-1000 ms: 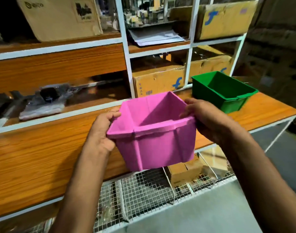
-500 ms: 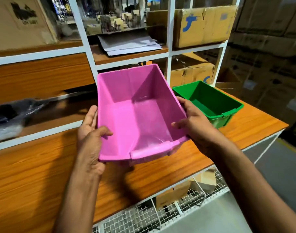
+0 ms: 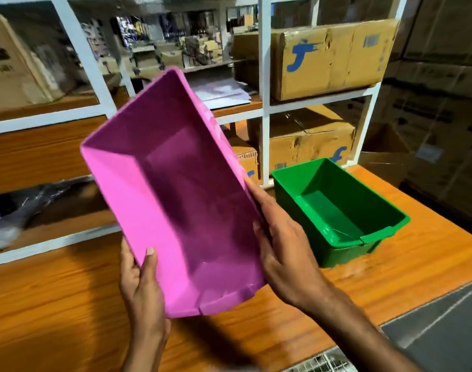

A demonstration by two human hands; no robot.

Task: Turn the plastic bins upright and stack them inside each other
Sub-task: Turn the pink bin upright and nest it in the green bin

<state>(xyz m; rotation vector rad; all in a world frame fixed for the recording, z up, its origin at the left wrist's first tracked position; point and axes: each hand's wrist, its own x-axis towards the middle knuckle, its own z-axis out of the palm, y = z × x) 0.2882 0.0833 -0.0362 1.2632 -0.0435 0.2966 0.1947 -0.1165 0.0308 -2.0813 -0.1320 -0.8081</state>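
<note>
Two bins, none nested yet. I've got pink bin clamped between L hand and R hand, tilted over table. Green bin upright at right. Prob half done.

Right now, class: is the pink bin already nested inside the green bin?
No: the left hand and right hand hold the pink bin in the air beside the empty green bin.

This looks like a warehouse stockroom. White shelving holds worn cartons printed with a blue logo and a sheaf of papers, and more big boxes are stacked high on the right. A long wooden bench runs in front, with wire mesh below it.
</note>
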